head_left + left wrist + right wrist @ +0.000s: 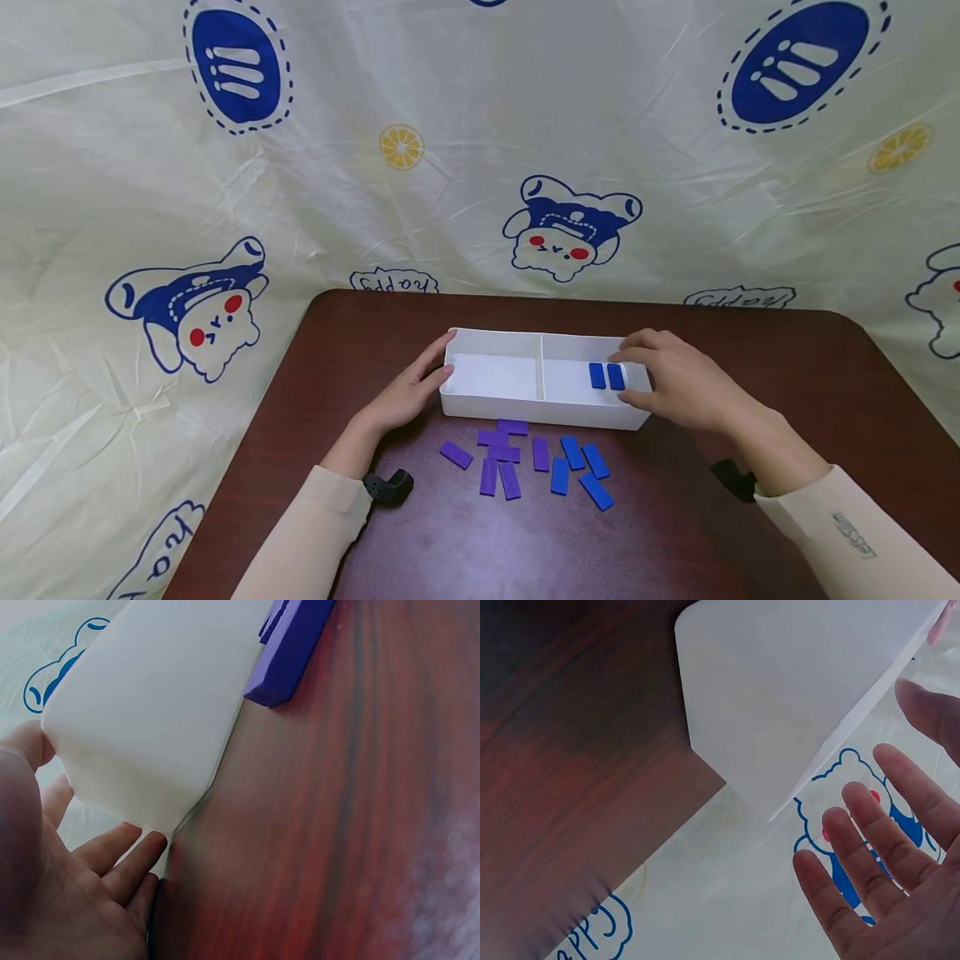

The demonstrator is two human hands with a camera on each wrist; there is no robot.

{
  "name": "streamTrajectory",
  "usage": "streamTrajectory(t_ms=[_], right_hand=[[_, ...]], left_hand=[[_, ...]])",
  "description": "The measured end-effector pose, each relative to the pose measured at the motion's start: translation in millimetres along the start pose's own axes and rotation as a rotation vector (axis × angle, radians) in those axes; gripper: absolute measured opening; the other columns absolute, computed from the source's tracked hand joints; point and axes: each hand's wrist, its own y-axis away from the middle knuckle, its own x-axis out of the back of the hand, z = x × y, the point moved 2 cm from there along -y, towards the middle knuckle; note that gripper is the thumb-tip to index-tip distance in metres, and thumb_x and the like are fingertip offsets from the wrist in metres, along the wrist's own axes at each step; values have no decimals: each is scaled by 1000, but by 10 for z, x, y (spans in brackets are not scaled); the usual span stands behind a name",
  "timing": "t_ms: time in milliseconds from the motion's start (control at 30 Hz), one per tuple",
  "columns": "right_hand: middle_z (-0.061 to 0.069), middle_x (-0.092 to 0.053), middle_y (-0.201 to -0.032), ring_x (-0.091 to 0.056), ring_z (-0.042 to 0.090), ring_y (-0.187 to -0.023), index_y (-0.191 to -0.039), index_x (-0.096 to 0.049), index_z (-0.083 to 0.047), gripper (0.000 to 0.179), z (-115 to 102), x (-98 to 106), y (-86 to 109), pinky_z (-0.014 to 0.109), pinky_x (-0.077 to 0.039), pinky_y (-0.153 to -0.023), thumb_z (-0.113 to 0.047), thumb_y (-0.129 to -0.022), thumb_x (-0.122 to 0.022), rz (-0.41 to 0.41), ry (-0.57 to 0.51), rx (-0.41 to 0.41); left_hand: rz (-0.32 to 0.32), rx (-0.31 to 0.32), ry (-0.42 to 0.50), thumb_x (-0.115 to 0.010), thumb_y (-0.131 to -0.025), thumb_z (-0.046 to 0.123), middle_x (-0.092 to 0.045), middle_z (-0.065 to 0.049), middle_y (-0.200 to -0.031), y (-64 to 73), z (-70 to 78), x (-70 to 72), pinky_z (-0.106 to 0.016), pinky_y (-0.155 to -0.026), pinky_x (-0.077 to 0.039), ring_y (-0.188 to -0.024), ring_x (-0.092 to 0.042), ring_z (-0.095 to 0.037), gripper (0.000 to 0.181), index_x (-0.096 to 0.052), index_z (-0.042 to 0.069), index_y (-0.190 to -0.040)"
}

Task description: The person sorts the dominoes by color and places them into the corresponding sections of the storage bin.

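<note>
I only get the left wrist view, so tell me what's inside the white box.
Observer: Two blue pieces lie in its right-hand compartment.
Operator: Locate the right hand for me.
Observer: It is at the right end of the white box.
Operator: Now count the loose blue pieces outside the box.
Observer: Four, lying on the table on the person's side of the box.

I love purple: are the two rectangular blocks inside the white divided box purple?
No, both rectangular blocks are blue; purple blocks lie outside the white divided box.
</note>
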Motion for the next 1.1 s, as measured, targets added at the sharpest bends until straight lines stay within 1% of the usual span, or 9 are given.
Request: streamTrajectory(t_ms=[267, 433, 567, 700, 833, 967, 1100], right_hand=[[13, -66, -127, -62, 33, -114, -127, -74, -12, 47, -87, 19, 140, 58, -55, -95, -29, -85, -86, 21, 16, 29], [11, -68, -123, -65, 29, -109, -126, -74, -14, 44, -158, 3, 207, 56, -58, -91, -30, -86, -85, 13, 6, 48], [6, -69, -117, -66, 22, -100, -124, -75, -16, 42, -209, -11, 248, 47, -59, -84, -29, -85, -86, 11, 9, 56], [1, -69, -110, -66, 15, -91, -123, -76, -16, 41, -258, -33, 286, 37, -57, -75, -28, -84, -86, -4, 4, 65], [-2, -69, -107, -68, 13, -90, -121, -75, -17, 40, -298, -73, 320, 34, -57, -72, -29, -84, -87, -23, -3, 65], [-2, -69, -108, -69, 13, -90, -120, -75, -17, 39, -331, -116, 348, 32, -57, -72, -30, -84, -87, -41, -20, 59], [-2, -69, -109, -68, 13, -90, -120, -76, -16, 40, -358, -158, 374, 30, -56, -70, -30, -84, -87, -65, -37, 53]], left_hand=[[-4, -7, 8, -48, -111, 33, -19, 1, -174, 0, -13, 0, -60, -125, -24, -159, -23, -33, 61, -21, 37, -166], [-6, -8, 7, -47, -111, 32, -20, 0, -174, -4, -22, 1, -59, -125, -25, -159, -25, -33, 61, -20, 37, -166], [-6, -10, 1, -47, -111, 32, -18, 0, -174, -8, -22, 2, -60, -125, -24, -159, -23, -34, 62, -19, 35, -166], [-6, -8, 2, -47, -111, 32, -18, 0, -174, -5, -15, 1, -61, -125, -24, -159, -22, -34, 62, -19, 35, -166], [-5, 0, 1, -48, -111, 34, -19, 1, -174, 3, -10, 1, -60, -125, -25, -159, -24, -33, 62, -20, 38, -166], [-3, 7, -2, -49, -111, 36, -21, 1, -173, 3, -12, 4, -59, -125, -26, -159, -25, -31, 62, -20, 40, -165], [-3, -1, -1, -48, -111, 35, -22, 0, -173, -6, -15, 4, -59, -125, -26, -158, -26, -31, 62, -20, 39, -165]])
